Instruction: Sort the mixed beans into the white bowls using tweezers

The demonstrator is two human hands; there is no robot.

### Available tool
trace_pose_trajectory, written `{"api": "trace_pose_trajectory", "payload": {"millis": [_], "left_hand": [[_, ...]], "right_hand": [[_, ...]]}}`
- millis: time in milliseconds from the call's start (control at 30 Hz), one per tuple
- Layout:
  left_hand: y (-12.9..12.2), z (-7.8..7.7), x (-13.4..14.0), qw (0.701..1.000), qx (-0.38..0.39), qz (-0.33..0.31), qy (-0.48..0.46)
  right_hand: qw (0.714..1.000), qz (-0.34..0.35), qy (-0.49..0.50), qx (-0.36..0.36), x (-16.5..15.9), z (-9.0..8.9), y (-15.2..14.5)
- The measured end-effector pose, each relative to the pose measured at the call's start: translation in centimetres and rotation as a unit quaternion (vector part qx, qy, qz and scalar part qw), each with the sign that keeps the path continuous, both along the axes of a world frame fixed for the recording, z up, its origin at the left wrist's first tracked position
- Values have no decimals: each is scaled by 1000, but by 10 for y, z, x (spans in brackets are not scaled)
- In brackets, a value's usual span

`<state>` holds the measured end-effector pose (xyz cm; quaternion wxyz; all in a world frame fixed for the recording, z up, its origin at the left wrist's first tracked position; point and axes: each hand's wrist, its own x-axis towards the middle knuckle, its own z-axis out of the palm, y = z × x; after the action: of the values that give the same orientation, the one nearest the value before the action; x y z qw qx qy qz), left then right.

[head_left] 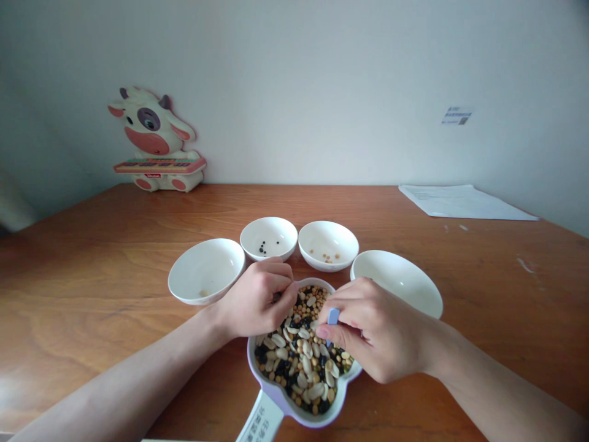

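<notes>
Down at the lower centre of the frame, a purple-rimmed dish [315, 422] sits on the brown tabletop [483, 270], filled with peanuts [307, 364], tan beans [317, 298] and black beans [323, 406]; its handle [268, 416], bearing printed characters, points toward the bottom edge. The right hand [368, 325] is over the dish's right side, thumb and fingers pinching a slim light-blue tool [333, 316]. The left hand [264, 296] curls its fingers inward at the dish's upper left; whether it grips anything I cannot tell.

Four white bowls arc above the dish: the leftmost bowl [202, 264] has a small pale piece at its bottom, the second bowl [276, 230] a few black beans, the third bowl [329, 236] a few tan beans, and the far-right bowl [400, 276] is partly hidden by the right hand. A cow-shaped toy keyboard [159, 138] stands at upper left; paper [464, 202] lies at right, near the wall [304, 92].
</notes>
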<state>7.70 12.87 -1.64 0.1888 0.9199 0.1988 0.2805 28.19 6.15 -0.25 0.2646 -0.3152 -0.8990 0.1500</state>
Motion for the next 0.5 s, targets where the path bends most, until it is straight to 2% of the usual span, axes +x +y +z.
{"api": "trace_pose_trajectory", "payload": {"millis": [267, 500], "left_hand": [[1, -1, 0, 1000, 15, -12, -1], [0, -2, 0, 1000, -3, -2, 5]], "right_hand": [[1000, 3, -3, 14, -1, -2, 1], [1000, -8, 9, 7, 0, 1, 0]]}}
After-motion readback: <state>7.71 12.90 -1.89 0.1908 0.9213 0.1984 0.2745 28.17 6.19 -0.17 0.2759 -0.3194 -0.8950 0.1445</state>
